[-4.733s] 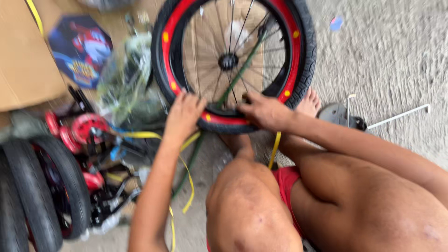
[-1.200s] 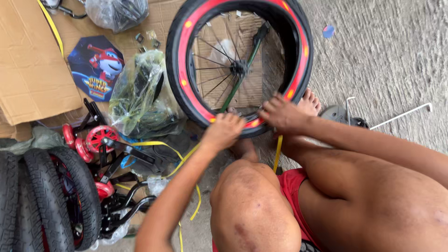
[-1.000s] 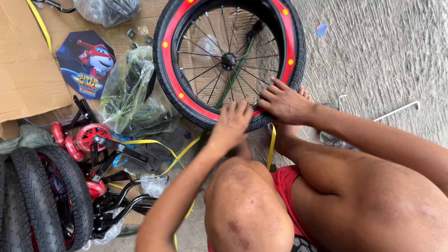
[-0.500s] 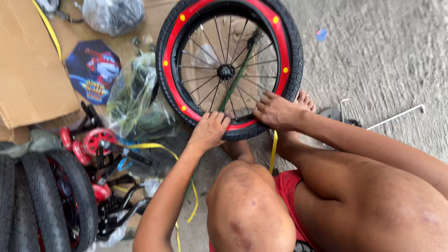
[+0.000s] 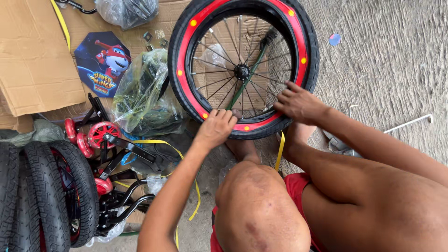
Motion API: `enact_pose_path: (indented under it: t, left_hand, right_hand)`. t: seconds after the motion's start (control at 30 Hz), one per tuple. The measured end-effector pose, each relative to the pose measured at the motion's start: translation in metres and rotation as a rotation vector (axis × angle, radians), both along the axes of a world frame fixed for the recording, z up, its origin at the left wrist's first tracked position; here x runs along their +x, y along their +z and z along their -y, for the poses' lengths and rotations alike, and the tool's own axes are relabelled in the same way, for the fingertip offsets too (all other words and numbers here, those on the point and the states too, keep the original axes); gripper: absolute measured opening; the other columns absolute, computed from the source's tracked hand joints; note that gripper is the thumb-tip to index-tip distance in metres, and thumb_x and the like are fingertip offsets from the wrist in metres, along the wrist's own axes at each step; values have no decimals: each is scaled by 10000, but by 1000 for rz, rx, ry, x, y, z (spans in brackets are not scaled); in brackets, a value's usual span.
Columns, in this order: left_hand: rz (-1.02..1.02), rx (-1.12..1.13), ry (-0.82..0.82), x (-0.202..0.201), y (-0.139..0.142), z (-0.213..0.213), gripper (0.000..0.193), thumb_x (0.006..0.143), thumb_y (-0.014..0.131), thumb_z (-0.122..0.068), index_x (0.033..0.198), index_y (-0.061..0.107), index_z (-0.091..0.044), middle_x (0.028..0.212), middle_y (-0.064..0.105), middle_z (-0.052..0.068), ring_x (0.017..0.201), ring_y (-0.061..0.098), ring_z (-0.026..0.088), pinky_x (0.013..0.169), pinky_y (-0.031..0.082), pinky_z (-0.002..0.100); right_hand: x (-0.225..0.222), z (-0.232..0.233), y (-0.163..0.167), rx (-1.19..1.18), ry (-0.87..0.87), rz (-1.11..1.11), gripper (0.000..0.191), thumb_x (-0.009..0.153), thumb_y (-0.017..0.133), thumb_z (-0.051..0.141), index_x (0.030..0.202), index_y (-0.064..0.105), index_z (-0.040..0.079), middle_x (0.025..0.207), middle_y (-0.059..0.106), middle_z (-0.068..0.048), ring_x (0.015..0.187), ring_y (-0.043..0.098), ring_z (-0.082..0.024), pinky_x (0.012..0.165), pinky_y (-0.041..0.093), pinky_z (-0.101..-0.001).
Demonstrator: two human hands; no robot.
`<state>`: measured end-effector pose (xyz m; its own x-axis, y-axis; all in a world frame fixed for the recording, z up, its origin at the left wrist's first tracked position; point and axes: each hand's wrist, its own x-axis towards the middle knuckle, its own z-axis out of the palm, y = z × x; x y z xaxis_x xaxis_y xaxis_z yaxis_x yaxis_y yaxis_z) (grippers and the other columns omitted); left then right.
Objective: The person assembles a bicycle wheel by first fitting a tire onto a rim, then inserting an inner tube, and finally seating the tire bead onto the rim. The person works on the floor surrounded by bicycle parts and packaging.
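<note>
A small bicycle wheel (image 5: 186, 60) with a black tyre, red sidewall band, yellow dots and metal spokes lies flat on the floor in front of me. My left hand (image 5: 215, 127) grips its near rim at the lower left, fingers curled over the tyre. My right hand (image 5: 298, 103) presses on the tyre's near right edge, fingers spread across the rubber. A green rod (image 5: 249, 70) runs under the spokes through the hub. My bare knee (image 5: 256, 205) and red shorts (image 5: 295, 184) fill the lower middle.
Flattened cardboard (image 5: 32, 60) lies at the upper left with a blue cartoon plaque (image 5: 103, 60) on it. Plastic-wrapped parts (image 5: 142, 95), red training wheels (image 5: 95, 135), black brackets (image 5: 126, 154) and yellow strapping (image 5: 161, 144) sit left. Two more tyres (image 5: 42, 196) stand at bottom left. Metal rods (image 5: 406, 123) lie right.
My left hand slid right along the near rim, closer to the right hand. The wheel shifted a little in view as my head moved.
</note>
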<state>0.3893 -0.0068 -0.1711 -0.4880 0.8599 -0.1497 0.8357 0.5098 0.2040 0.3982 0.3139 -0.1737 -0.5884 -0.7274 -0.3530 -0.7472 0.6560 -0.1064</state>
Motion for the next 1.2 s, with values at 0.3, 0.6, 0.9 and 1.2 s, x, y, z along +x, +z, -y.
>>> enact_pose_path:
  t: [0.3, 0.6, 0.9, 1.2]
  left_hand:
    - [-193, 119, -69, -30, 21, 24, 379, 755, 574, -269, 1095, 634, -113, 1049, 609, 64, 1065, 590, 249, 988, 469, 427]
    - [-137, 48, -130, -17, -8, 17, 201, 850, 613, -201, 1022, 657, -108, 975, 587, 57, 1013, 588, 251, 907, 476, 415]
    - [-177, 79, -127, -24, 12, 14, 336, 751, 616, -199, 1071, 634, -97, 1045, 611, 72, 1007, 586, 235, 887, 474, 362]
    - [-61, -83, -257, -52, 26, 13, 300, 691, 607, -205, 979, 619, -125, 949, 599, 58, 967, 600, 249, 827, 482, 382]
  right_hand:
    - [1, -17, 7, 106, -7, -233, 310, 848, 579, 274, 1127, 598, 139, 1104, 587, -52, 1204, 556, -247, 1166, 290, -608]
    - [3, -16, -29, 186, 58, -144, 288, 920, 574, 279, 1182, 601, 162, 1146, 604, -59, 1147, 574, -262, 1184, 275, -596]
    - [-17, -35, -41, 314, 137, -242, 234, 946, 581, 283, 1119, 670, 152, 1088, 637, -13, 1169, 585, -213, 1256, 247, -541]
    - [-39, -55, -24, 214, 113, -495, 534, 698, 621, 399, 1207, 685, 251, 1195, 656, 7, 1287, 571, -216, 1162, 304, -487]
